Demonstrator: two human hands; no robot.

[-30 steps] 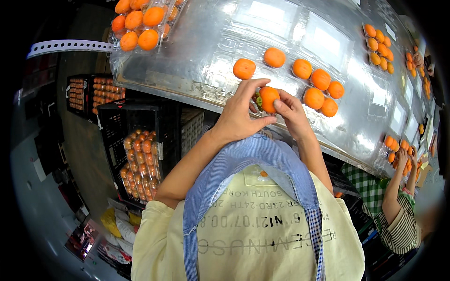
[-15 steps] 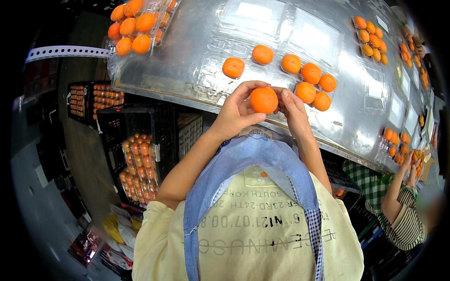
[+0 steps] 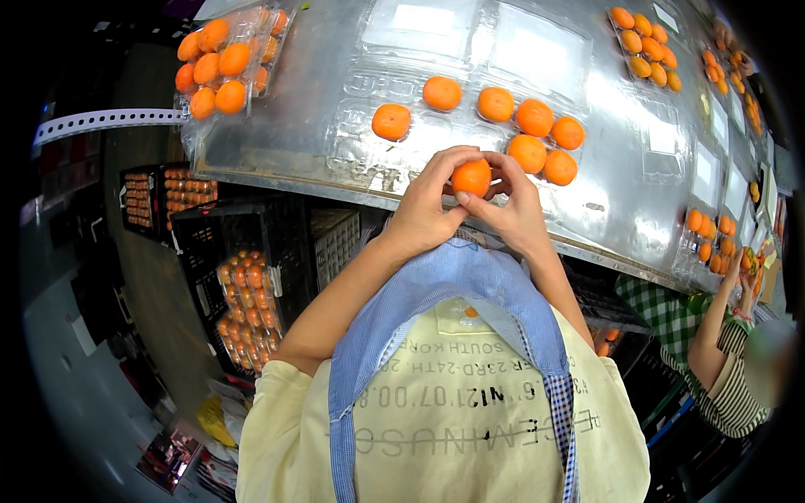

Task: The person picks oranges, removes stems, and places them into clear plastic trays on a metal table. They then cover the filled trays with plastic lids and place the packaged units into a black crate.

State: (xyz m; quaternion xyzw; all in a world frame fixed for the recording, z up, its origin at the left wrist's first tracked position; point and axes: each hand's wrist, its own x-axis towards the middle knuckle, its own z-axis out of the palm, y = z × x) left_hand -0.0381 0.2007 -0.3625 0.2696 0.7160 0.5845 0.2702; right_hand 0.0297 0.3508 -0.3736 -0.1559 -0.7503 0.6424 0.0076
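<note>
Crates of black plastic [image 3: 251, 277] filled with orange fruit stand at far left, below the shiny metal table [image 3: 277, 134]. Left hand [image 3: 423, 210] and right hand [image 3: 516, 210] both pinch one round orange persimmon [image 3: 471, 178] with curled fingers, near the table's front edge, just before a clear plastic tray [image 3: 470, 117] holding six more.

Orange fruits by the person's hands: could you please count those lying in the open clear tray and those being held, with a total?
Fruits lying in the clear tray: 7
Held fruit, between left hand and right hand: 1
Total: 8
</note>
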